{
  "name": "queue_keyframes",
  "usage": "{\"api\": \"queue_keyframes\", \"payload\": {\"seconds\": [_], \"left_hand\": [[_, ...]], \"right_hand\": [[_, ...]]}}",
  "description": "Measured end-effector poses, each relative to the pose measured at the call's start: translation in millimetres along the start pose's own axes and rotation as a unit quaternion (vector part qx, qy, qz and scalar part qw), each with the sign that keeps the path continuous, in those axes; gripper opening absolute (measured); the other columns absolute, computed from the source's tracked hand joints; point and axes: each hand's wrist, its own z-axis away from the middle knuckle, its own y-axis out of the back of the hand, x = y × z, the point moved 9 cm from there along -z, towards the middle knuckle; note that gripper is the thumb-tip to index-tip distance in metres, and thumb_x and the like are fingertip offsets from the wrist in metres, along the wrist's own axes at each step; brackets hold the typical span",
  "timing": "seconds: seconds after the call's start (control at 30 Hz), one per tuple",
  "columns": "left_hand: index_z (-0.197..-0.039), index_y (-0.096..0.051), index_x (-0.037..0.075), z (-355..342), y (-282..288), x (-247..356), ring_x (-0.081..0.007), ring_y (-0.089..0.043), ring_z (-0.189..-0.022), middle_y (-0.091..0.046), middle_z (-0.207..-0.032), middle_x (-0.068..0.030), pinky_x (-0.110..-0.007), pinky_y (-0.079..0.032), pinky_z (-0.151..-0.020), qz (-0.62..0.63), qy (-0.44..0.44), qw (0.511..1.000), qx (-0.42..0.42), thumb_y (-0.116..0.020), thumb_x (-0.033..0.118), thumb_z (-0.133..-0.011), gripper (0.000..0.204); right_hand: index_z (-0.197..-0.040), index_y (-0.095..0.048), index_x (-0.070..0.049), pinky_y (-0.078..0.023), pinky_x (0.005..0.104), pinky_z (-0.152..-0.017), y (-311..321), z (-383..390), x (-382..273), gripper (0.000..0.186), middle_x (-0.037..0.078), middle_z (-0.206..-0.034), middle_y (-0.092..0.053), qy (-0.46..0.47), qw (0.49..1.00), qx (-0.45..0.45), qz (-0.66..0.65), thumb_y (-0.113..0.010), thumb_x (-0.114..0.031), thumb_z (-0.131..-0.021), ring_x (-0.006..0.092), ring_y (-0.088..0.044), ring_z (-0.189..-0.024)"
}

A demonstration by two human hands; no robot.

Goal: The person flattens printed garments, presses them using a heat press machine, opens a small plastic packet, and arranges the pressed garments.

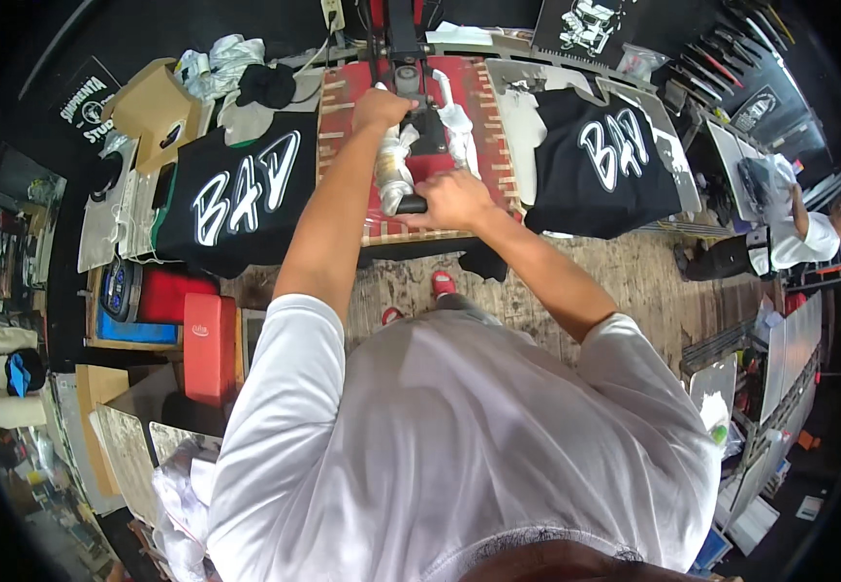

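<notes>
In front of me is a heat press with a red top plate (343,209), its edges bordered with light strips of tape. A U-shaped handle (393,167), its two arms wrapped in white plastic, rises over the plate. My left hand (384,107) is closed at the far end of the handle's left arm. At the near end, my right hand (451,200) grips the black crossbar (411,205) of the handle. Black T-shirts with white lettering lie on both sides: a left T-shirt (270,213) and a right T-shirt (585,199). Dark fabric shows below the press's near edge.
An open cardboard box (154,102) and crumpled white cloth (236,60) sit at the back left. Beside my left arm stands a red box (209,339). A person (798,228) works at the far right, near racks of boards. The wooden floor (624,281) lies below.
</notes>
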Motion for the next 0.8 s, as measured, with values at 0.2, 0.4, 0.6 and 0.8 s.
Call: {"api": "queue_keyframes", "payload": {"seconds": [0.2, 0.4, 0.6, 0.8], "left_hand": [[-0.108, -0.067, -0.002, 19, 0, 12, -0.0365, -0.061, -0.107, -0.062, -0.117, -0.0245, -0.038, -0.048, -0.094, -0.062, -0.093, 0.992, -0.051, -0.072, 0.035, -0.072, 0.052], [-0.144, -0.019, -0.005, 129, 19, 10, -0.0455, -0.042, -0.126, -0.042, -0.135, -0.0332, -0.046, -0.036, -0.104, 0.152, -0.132, 0.976, 0.088, -0.075, 0.037, -0.074, 0.099], [-0.142, -0.033, -0.003, 283, -28, -63, -0.0253, -0.057, -0.113, -0.057, -0.123, -0.0209, -0.036, -0.042, -0.098, 0.346, -0.143, 0.921, -0.103, -0.063, 0.022, -0.091, 0.065], [-0.121, -0.060, 0.002, 318, -144, -285, -0.0177, -0.060, -0.105, -0.067, -0.109, -0.0090, -0.033, -0.046, -0.091, 0.335, 0.099, 0.903, -0.252, -0.066, 0.014, -0.090, 0.033]], "right_hand": [[-0.090, -0.071, -0.003, -0.053, 0.0403, -0.076, 18, 8, -8, 0.061, 0.016, -0.081, -0.068, 0.006, 0.999, 0.037, -0.026, -0.061, -0.062, -0.077, 0.0315, -0.066, -0.083], [-0.111, -0.060, -0.004, -0.039, 0.0456, -0.098, 27, 49, -11, 0.048, 0.014, -0.118, -0.055, -0.063, 0.969, 0.215, -0.106, -0.073, -0.025, -0.070, 0.0309, -0.050, -0.113], [-0.098, -0.067, -0.007, -0.047, 0.0416, -0.090, -25, 127, -15, 0.026, 0.013, -0.107, -0.064, -0.018, 0.913, 0.192, -0.360, -0.069, -0.013, -0.074, 0.0322, -0.060, -0.105], [-0.099, -0.064, -0.003, -0.052, 0.0371, -0.076, -206, 252, 113, 0.030, 0.013, -0.091, -0.067, -0.448, 0.798, 0.102, -0.390, -0.073, -0.012, -0.072, 0.0313, -0.065, -0.083]]}}
